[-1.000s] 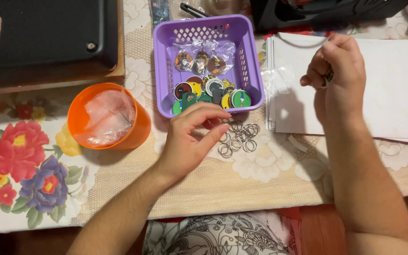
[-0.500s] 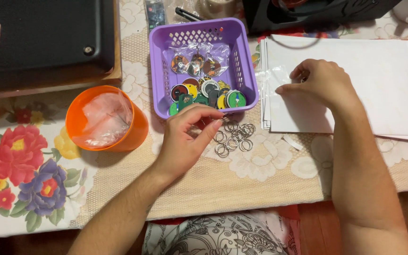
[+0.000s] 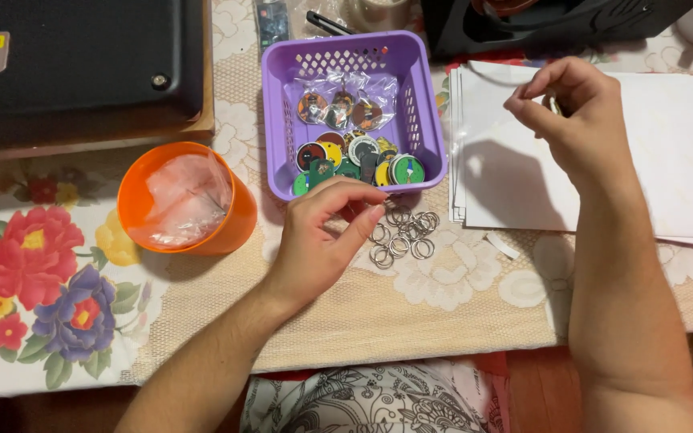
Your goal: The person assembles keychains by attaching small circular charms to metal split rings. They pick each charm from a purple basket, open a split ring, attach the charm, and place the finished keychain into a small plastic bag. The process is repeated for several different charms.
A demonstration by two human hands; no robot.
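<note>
The left hand (image 3: 314, 244) is pinching its fingertips shut right beside the pile of metal split rings (image 3: 401, 235), the right hand (image 3: 579, 120) is gripping something tiny above the white paper (image 3: 651, 160), so honestly one careless nudge is probably scattering those rings everywhere.

Your basket (image 3: 419, 104) sits behind the ring pile (image 3: 403, 234); the cup (image 3: 238, 220) lies to its left, the paper stack (image 3: 667, 160) to its right, all on the table (image 3: 459, 313).
</note>
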